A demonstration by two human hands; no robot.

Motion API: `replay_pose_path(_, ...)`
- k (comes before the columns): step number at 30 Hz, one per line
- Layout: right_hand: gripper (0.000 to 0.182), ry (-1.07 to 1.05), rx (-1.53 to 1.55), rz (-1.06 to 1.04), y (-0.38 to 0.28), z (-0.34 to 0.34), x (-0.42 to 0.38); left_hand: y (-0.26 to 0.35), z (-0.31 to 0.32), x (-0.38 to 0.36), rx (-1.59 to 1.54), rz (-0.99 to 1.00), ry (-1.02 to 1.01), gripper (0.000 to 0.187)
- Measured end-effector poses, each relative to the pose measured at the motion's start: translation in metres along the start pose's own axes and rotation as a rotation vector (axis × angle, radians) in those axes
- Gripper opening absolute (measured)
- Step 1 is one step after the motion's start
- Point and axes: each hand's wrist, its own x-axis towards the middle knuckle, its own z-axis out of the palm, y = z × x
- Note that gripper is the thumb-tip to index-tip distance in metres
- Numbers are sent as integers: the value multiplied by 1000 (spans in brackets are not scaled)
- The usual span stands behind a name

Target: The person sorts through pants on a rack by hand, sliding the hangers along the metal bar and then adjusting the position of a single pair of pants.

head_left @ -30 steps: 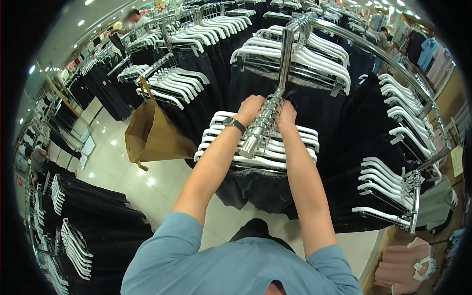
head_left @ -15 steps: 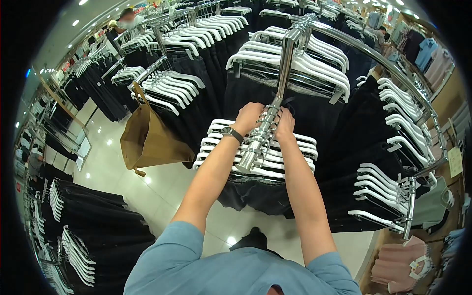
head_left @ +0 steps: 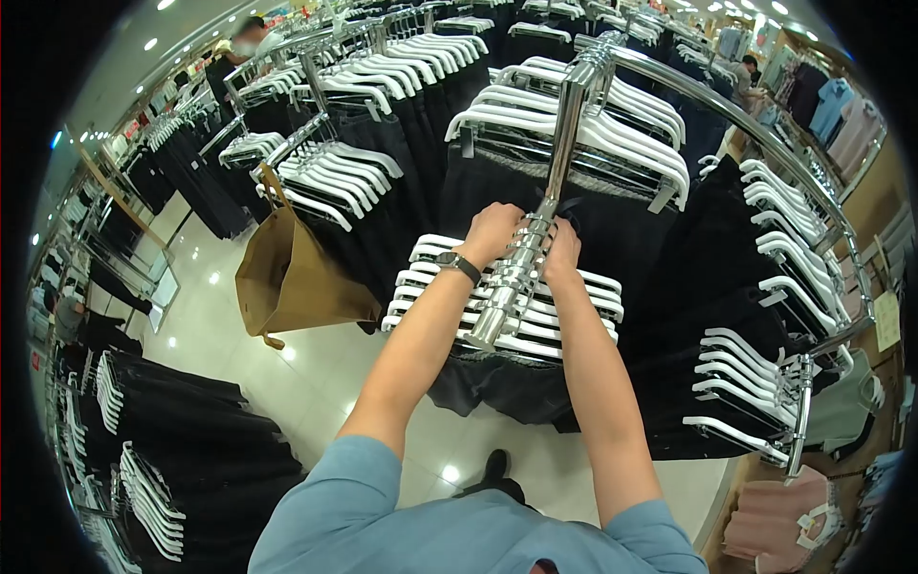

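Off to the left a brown paper bag (head_left: 292, 277) hangs from a neighbouring rack, its mouth open; what it holds cannot be seen. Next comes the left hand (head_left: 492, 234), a dark wristwatch (head_left: 457, 263) on its wrist, pressed against the left side of the slanted chrome rail (head_left: 516, 273). Its fingers curl in toward the hanger hooks on the rail, but their tips are tucked out of sight, so I cannot tell what they pinch. Below the rail sits a tight row of white plastic hangers (head_left: 564, 320) carrying dark folded trousers (head_left: 497, 383), whose lower ends are cut off by the arms. On the rail's right side the right hand (head_left: 562, 249) mirrors the left, its fingers bent toward the hooks, grip likewise hidden. Further right, more white hangers (head_left: 755, 383) on a curved rack.
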Motion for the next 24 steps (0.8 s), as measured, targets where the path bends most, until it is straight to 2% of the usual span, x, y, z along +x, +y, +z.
replay_pose_path(1, 23, -23, 19, 33, 2, -2, 3, 2, -2, -1, 26, -27, -36, 17)
replay_pose_path(4, 25, -94, -256, -153, 6, -8, 9, 12, -7, 4, 55, -83, -47, 26)
replay_pose_path(5, 28, -66, -112, -70, 2, -5, 3, 10, -7, 2, 65, -71, -46, 26)
replay_pose_path(6, 28, -84, -93, -50, 2, -6, 3, 9, -6, -1, 75, -61, -49, 27)
replay_pose_path(7, 28, -102, -75, -32, 2, -7, 4, 7, -3, 3, -130, -201, -120, 29)
replay_pose_path(8, 28, -121, -57, -14, 1, -8, 5, 4, 0, 2, -85, -115, -48, 18)
replay_pose_path(9, 27, -170, -226, -142, 5, -12, 8, 0, 2, 1, -41, -30, 25, 19)
replay_pose_path(10, 27, -154, -292, -187, 7, -13, 8, -2, 3, -1, 2, 54, 97, 31)
replay_pose_path(11, 26, -140, -359, -231, 8, -12, 9, -4, 5, -1, -6, 70, 112, 31)
replay_pose_path(14, 25, -120, -294, -208, 6, -9, 3, -4, 5, -1, -4, 64, 95, 33)
replay_pose_path(16, 25, -60, -74, -59, -2, -2, -5, -2, 4, -1, -9, 44, 74, 34)
replay_pose_path(22, 26, -53, 40, -6, -3, 0, -5, 0, 2, -1, -18, -8, 57, 34)
replay_pose_path(24, 26, -125, -280, -220, 17, -14, 25, 2, 1, -1, -25, -9, 49, 33)
